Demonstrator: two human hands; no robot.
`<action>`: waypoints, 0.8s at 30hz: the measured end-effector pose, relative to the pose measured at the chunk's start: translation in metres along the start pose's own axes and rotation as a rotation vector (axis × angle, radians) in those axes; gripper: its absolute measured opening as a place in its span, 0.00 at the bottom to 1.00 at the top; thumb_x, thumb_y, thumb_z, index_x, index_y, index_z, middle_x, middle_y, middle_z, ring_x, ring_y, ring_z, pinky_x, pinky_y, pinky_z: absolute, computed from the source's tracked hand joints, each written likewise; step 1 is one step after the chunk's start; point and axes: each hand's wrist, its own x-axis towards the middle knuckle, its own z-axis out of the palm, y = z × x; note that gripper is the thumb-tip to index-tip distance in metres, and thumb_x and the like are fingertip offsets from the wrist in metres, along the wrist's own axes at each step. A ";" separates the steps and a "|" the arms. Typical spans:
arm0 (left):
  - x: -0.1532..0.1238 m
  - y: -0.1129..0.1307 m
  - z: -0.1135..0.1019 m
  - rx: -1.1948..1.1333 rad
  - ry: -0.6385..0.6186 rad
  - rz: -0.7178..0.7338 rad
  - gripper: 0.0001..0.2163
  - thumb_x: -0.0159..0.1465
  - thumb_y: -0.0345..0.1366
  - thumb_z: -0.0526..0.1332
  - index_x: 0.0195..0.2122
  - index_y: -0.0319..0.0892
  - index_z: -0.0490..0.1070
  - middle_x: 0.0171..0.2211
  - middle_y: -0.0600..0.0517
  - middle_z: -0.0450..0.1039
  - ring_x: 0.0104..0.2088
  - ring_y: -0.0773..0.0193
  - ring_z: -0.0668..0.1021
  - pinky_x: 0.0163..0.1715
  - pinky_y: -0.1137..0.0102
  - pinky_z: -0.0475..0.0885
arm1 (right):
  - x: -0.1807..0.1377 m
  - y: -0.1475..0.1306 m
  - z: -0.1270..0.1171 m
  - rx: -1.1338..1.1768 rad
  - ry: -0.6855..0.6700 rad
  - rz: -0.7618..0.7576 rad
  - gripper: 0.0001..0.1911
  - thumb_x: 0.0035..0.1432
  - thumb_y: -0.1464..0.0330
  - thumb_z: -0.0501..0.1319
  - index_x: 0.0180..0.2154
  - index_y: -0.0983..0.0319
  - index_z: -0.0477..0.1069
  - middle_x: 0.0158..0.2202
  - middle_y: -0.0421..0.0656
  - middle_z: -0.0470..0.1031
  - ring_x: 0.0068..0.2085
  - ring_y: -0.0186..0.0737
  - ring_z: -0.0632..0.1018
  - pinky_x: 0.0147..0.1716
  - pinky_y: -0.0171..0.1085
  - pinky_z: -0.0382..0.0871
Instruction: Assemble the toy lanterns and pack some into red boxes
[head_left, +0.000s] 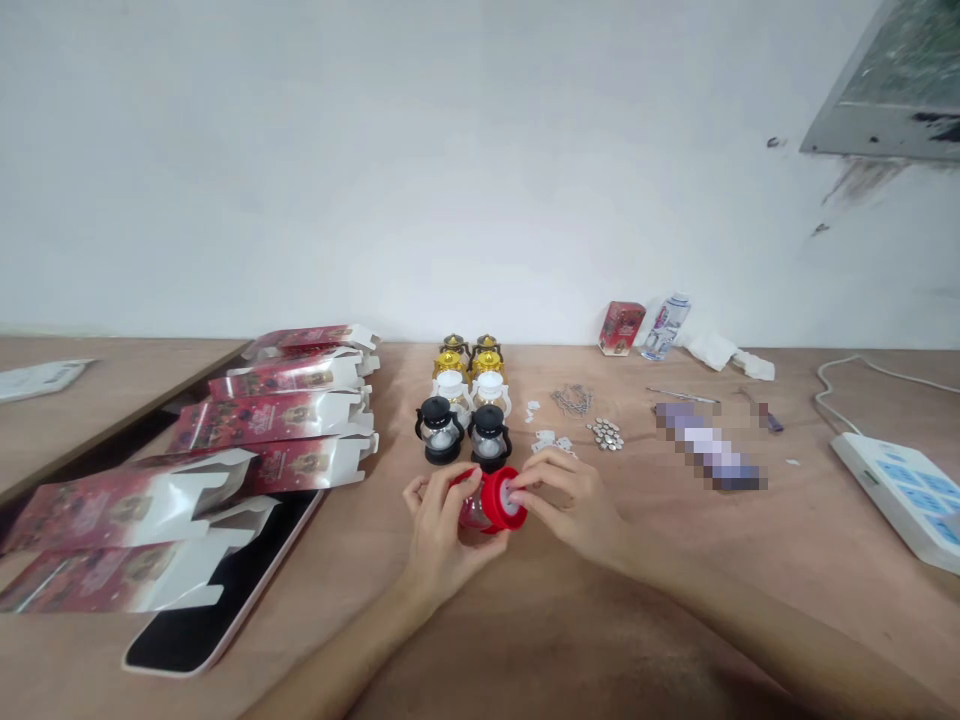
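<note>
A small red lantern point(501, 500) with a clear body lies tipped on its side between my hands, its round base turned to the right. My left hand point(442, 530) is wrapped around its body. The fingertips of my right hand point(566, 500) are pinched together at the pale disc in the base; whether they hold anything small I cannot make out. Just beyond stand two black lanterns point(489, 436), with white lanterns point(491, 392), yellow-gold lanterns point(487, 364) and darker bronze ones point(455, 342) in pairs behind them.
Button cells point(606, 434), small white tabs point(551, 441) and a heap of screws point(573, 400) lie right of the lanterns. Flattened red boxes point(277, 420) and a dark phone-like slab point(195, 625) are at left. A bottle point(666, 326), red box point(621, 328) and power strip point(900, 500) are at right.
</note>
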 end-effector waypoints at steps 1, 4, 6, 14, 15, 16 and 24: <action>0.000 0.000 0.000 0.003 -0.006 0.003 0.23 0.50 0.37 0.64 0.47 0.43 0.61 0.42 0.45 0.72 0.42 0.52 0.75 0.43 0.60 0.58 | 0.000 0.001 0.001 0.012 0.002 -0.004 0.06 0.57 0.65 0.61 0.32 0.56 0.76 0.32 0.42 0.74 0.34 0.39 0.75 0.35 0.39 0.68; -0.001 -0.001 0.000 0.001 -0.018 -0.010 0.24 0.49 0.37 0.64 0.47 0.43 0.61 0.43 0.45 0.72 0.43 0.52 0.75 0.43 0.60 0.58 | 0.000 0.004 0.001 0.036 0.015 -0.017 0.06 0.57 0.65 0.61 0.33 0.56 0.76 0.32 0.42 0.74 0.34 0.38 0.75 0.35 0.39 0.68; -0.001 -0.001 0.001 -0.001 -0.020 -0.023 0.24 0.49 0.38 0.65 0.47 0.43 0.61 0.43 0.44 0.73 0.43 0.52 0.75 0.42 0.61 0.58 | -0.001 0.005 0.002 0.051 0.004 -0.038 0.05 0.57 0.65 0.61 0.32 0.56 0.75 0.32 0.43 0.75 0.34 0.39 0.75 0.35 0.39 0.68; 0.001 0.005 -0.001 0.003 -0.027 -0.017 0.23 0.49 0.40 0.66 0.45 0.43 0.62 0.41 0.46 0.73 0.40 0.54 0.76 0.39 0.62 0.58 | -0.008 0.010 -0.004 0.001 -0.053 -0.074 0.09 0.62 0.68 0.53 0.31 0.59 0.69 0.30 0.43 0.73 0.33 0.38 0.72 0.35 0.38 0.64; 0.001 0.006 -0.002 0.002 -0.024 -0.018 0.23 0.48 0.40 0.66 0.44 0.43 0.62 0.40 0.46 0.73 0.40 0.54 0.76 0.39 0.62 0.58 | -0.008 0.017 -0.008 -0.011 -0.021 -0.032 0.09 0.62 0.68 0.52 0.31 0.59 0.68 0.31 0.42 0.72 0.33 0.38 0.72 0.35 0.38 0.64; 0.001 0.006 -0.002 0.001 -0.023 -0.018 0.23 0.48 0.39 0.66 0.44 0.42 0.62 0.40 0.46 0.73 0.40 0.54 0.76 0.39 0.62 0.58 | -0.007 0.027 -0.012 -0.028 0.027 0.028 0.09 0.62 0.66 0.52 0.31 0.58 0.68 0.30 0.42 0.72 0.33 0.38 0.71 0.35 0.38 0.63; -0.001 0.003 0.002 -0.016 -0.050 -0.013 0.23 0.48 0.39 0.66 0.43 0.42 0.61 0.40 0.45 0.72 0.41 0.53 0.76 0.38 0.63 0.60 | 0.035 0.124 -0.044 -0.163 0.138 0.444 0.11 0.54 0.62 0.57 0.26 0.62 0.71 0.25 0.41 0.73 0.28 0.38 0.71 0.30 0.37 0.62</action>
